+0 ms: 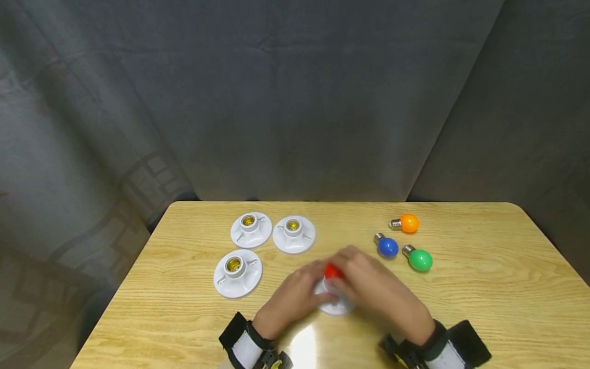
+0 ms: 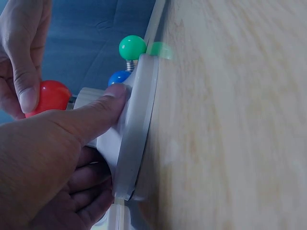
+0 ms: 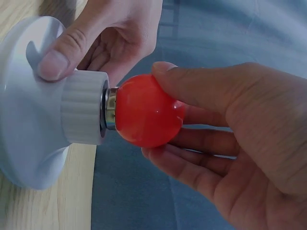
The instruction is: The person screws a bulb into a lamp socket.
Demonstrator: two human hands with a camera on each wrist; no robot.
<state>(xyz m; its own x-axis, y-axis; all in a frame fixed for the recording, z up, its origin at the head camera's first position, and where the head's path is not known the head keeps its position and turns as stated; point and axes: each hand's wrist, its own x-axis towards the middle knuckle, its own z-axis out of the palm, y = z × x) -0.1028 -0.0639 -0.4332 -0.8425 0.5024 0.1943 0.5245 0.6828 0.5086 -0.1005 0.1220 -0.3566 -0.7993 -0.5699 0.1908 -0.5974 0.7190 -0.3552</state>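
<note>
My right hand (image 1: 375,282) grips a red light bulb (image 3: 146,115) between thumb and fingers. The bulb's metal screw base sits partly in the mouth of a white lamp socket (image 3: 84,108), with some thread showing in the right wrist view. My left hand (image 1: 295,292) holds the socket's round base, its thumb on the upper face and its fingers curled round the other side of the collar. In the left wrist view the socket base (image 2: 136,129) stands flat on the wooden table (image 2: 230,124).
Three more white lamp sockets, one at the back left (image 1: 251,237), one beside it (image 1: 294,243) and one nearer (image 1: 237,284), stand left of my hands. To the right lie an orange bulb (image 1: 409,223), a blue bulb (image 1: 387,248) and a green bulb (image 1: 420,260). A grey curtain (image 1: 295,118) hangs behind.
</note>
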